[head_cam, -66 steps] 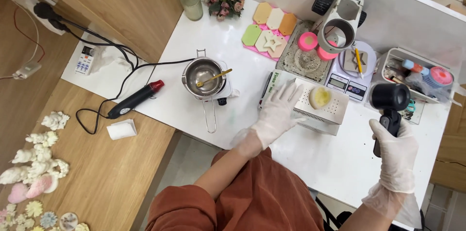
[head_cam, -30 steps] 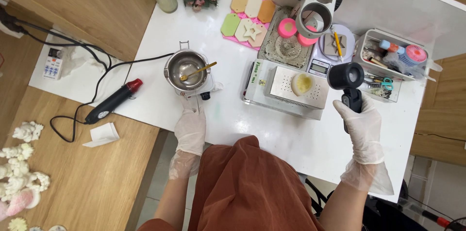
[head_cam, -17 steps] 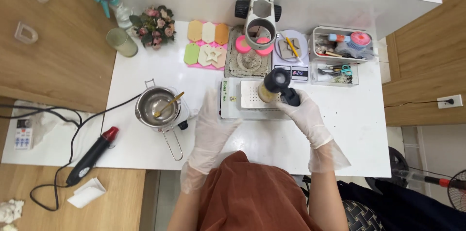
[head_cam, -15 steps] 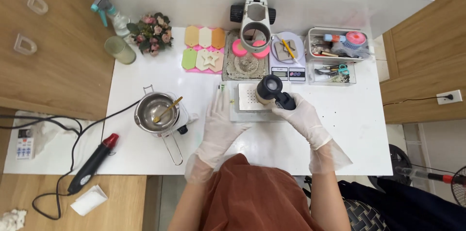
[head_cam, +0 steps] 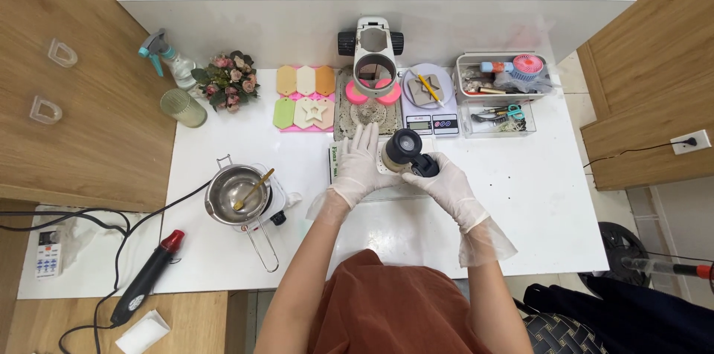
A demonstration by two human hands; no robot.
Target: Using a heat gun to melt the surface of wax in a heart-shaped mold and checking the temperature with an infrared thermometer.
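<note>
A black handheld tool [head_cam: 406,150] with a round, wide head and a dark handle is held above the white table [head_cam: 535,190], near its middle. The round head is turned upward toward the camera, and the handle is gripped at its lower right side. Under the tool, a flat white box [head_cam: 339,168] with a perforated metal top is lying on the table. Its left end, with a green and white label, is seen; the rest is mostly covered. What lies on its top cannot be told.
</note>
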